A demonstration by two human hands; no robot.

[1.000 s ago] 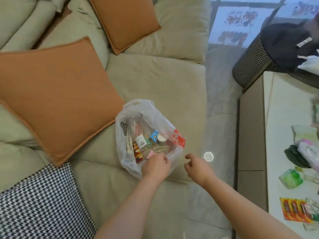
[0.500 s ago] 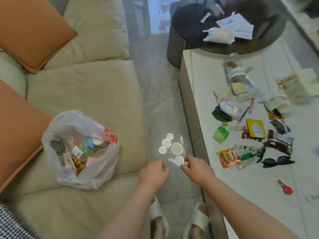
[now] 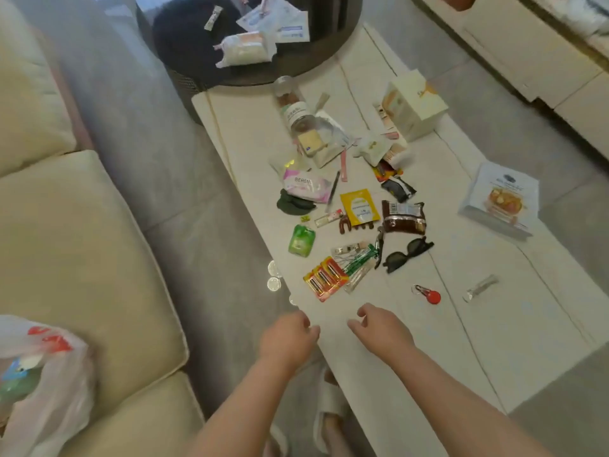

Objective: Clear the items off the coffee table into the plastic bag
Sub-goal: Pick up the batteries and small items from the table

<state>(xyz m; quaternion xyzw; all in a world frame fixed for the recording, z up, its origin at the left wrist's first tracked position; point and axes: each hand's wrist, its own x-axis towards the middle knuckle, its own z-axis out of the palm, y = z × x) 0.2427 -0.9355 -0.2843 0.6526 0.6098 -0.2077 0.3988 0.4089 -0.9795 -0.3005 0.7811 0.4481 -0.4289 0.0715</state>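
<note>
Both my grips hang loosely curled and empty, left hand (image 3: 286, 338) and right hand (image 3: 379, 331) over the worktop (image 3: 412, 341); battery pack (image 3: 324, 278) lies nearest; plastic bag (image 3: 43, 384) sits on the sofa (image 3: 82, 252).

Left hand (image 3: 287, 338), right hand (image 3: 379, 328) extended side by side, fingers loosely curled, empty.

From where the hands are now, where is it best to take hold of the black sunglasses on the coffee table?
Probably pinch the black sunglasses at the bridge between the two lenses, coming from above with the right hand. They lie flat on the coffee table, lenses side by side, with bare surface below and right; a metal tool lies close on their left.
</note>
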